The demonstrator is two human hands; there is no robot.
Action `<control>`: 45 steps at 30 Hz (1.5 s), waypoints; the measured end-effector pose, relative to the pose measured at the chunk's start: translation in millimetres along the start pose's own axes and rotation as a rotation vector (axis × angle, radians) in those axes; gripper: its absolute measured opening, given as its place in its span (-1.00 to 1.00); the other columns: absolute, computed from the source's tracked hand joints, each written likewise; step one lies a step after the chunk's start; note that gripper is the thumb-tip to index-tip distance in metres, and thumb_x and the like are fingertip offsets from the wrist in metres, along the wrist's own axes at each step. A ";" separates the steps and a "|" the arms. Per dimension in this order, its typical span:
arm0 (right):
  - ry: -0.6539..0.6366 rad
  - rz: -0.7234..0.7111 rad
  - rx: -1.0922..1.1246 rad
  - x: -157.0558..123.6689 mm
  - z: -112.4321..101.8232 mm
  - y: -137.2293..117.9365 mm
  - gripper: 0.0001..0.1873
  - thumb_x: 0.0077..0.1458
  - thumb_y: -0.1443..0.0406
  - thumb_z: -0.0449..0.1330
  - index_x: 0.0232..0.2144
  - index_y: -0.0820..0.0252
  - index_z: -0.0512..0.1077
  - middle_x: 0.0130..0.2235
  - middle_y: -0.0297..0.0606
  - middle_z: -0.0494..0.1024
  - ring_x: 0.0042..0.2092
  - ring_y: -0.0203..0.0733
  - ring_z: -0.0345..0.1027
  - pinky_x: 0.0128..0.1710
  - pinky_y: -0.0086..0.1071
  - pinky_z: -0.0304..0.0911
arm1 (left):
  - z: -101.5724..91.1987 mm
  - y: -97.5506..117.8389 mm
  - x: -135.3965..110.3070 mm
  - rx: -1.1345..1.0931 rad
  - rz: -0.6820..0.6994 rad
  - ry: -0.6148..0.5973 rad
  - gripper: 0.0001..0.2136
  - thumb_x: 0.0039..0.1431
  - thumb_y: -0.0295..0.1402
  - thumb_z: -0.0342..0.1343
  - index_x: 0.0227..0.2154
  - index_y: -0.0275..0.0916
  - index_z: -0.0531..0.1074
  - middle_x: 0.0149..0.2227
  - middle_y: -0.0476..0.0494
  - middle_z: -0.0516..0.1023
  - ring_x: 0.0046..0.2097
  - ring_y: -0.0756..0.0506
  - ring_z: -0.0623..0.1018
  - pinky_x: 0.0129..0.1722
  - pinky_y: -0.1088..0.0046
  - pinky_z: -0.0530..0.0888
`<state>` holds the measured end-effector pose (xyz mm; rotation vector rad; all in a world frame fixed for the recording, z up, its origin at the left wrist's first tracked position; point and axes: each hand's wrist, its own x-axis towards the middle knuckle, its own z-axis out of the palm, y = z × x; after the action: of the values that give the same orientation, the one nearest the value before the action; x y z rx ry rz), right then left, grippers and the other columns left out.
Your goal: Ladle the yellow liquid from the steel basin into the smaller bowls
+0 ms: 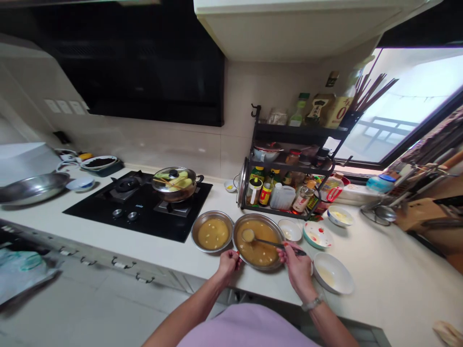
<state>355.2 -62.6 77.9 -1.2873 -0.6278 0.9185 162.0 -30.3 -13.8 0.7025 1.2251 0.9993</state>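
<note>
A wide metal bowl (237, 250) of brown liquid with pale bits stands at the counter's front edge. My left hand (230, 262) is closed at its left rim, thumb and fingers pinched on the edge. In my right hand (296, 265) is the dark handle of a ladle (249, 235), whose full scoop is over the liquid in this bowl. A smaller metal bowl (194, 241), with similar liquid and pale pieces, stands close on the left. To the right of my right hand sits a white bowl (340, 279) with a little pale liquid at its bottom.
A lidded pot (177, 193) with chopsticks across its lid stands on the black gas hob (141, 207). Behind the bowls is a rack (289, 166) of bottles. Small bowls (289, 226) sit before it. A wok (36, 188) lies far left; a range hood (144, 62) hangs above.
</note>
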 end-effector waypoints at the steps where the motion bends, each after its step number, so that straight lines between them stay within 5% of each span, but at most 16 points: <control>1: -0.008 0.000 0.004 -0.6 2.9 -2.7 -0.64 -0.20 0.15 0.30 -0.34 0.22 0.41 -0.57 -0.29 0.53 -0.58 -0.19 0.37 -0.65 -0.40 0.21 | -0.2 -0.5 0.7 0.000 0.000 0.000 -0.66 -0.21 -0.13 0.22 -0.67 -0.24 0.22 -0.68 0.02 0.34 -0.66 0.09 0.26 -0.65 0.55 0.21; 10: -0.143 -0.089 -0.026 -4.8 49.3 -2.1 -0.62 -0.13 0.09 0.27 -0.33 0.25 0.39 -0.56 -0.26 0.52 -0.57 -0.24 0.36 -0.63 -0.44 0.25 | -1.0 -3.0 2.6 -0.001 0.010 -0.004 -0.67 -0.20 -0.14 0.21 -0.68 -0.23 0.21 -0.70 0.02 0.34 -0.68 0.10 0.25 -0.66 0.54 0.19; 15: -0.329 -0.294 -0.213 -12.5 70.9 8.9 -0.67 0.04 0.09 0.14 -0.30 0.25 0.43 -0.55 -0.28 0.49 -0.56 -0.26 0.36 -0.55 -0.40 0.33 | -1.5 -2.1 2.4 0.001 0.015 -0.004 -0.67 -0.20 -0.13 0.20 -0.68 -0.23 0.21 -0.71 0.04 0.32 -0.69 0.10 0.25 -0.66 0.55 0.18; 20: -0.609 -0.669 -0.420 -22.4 64.8 7.7 -0.75 0.16 0.27 0.03 -0.20 0.15 0.47 -0.29 -0.17 0.52 -0.38 -0.25 0.41 -0.40 -0.38 0.39 | -1.7 -2.7 2.8 0.000 0.016 -0.007 -0.69 -0.19 -0.15 0.19 -0.68 -0.24 0.22 -0.71 0.04 0.32 -0.68 0.10 0.25 -0.66 0.55 0.19; 24: -0.555 -0.792 -0.469 -14.2 40.2 7.2 -0.73 0.16 0.33 0.02 -0.14 0.12 0.45 -0.22 -0.15 0.51 -0.27 -0.21 0.42 -0.32 -0.36 0.41 | -1.4 -3.7 3.7 -0.005 0.005 -0.002 -0.67 -0.20 -0.12 0.20 -0.67 -0.23 0.22 -0.70 0.04 0.33 -0.67 0.09 0.25 -0.66 0.55 0.19; 32: -0.315 -0.509 -0.525 -3.0 -22.3 14.3 -0.73 0.07 0.17 0.12 -0.25 0.21 0.47 -0.36 -0.16 0.54 -0.49 -0.24 0.39 -0.51 -0.38 0.37 | -2.4 -3.6 2.3 -0.016 0.003 0.005 -0.66 -0.25 -0.11 0.21 -0.66 -0.23 0.21 -0.69 0.04 0.34 -0.65 0.09 0.26 -0.65 0.56 0.20; 40: -0.118 -0.128 -0.283 -5.9 -21.8 20.8 -0.57 -0.11 0.01 0.22 -0.32 0.24 0.44 -0.63 -0.32 0.46 -0.55 -0.18 0.38 -0.56 -0.36 0.31 | -1.7 -2.2 0.4 -0.012 -0.007 0.002 -0.65 -0.28 -0.11 0.22 -0.66 -0.23 0.21 -0.68 0.04 0.35 -0.65 0.10 0.26 -0.64 0.56 0.21; 45: -0.007 -0.026 -0.071 4.3 -22.3 18.7 -0.61 -0.19 0.09 0.30 -0.36 0.24 0.42 -0.58 -0.29 0.50 -0.58 -0.21 0.35 -0.63 -0.40 0.25 | -2.0 -2.2 -0.5 -0.026 0.003 -0.004 -0.65 -0.29 -0.11 0.23 -0.65 -0.23 0.22 -0.67 0.05 0.35 -0.65 0.10 0.25 -0.64 0.56 0.20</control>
<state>371.7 -70.3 54.8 -1.3370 -0.6868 0.8859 160.5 -31.9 -15.9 0.6855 1.2056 1.0139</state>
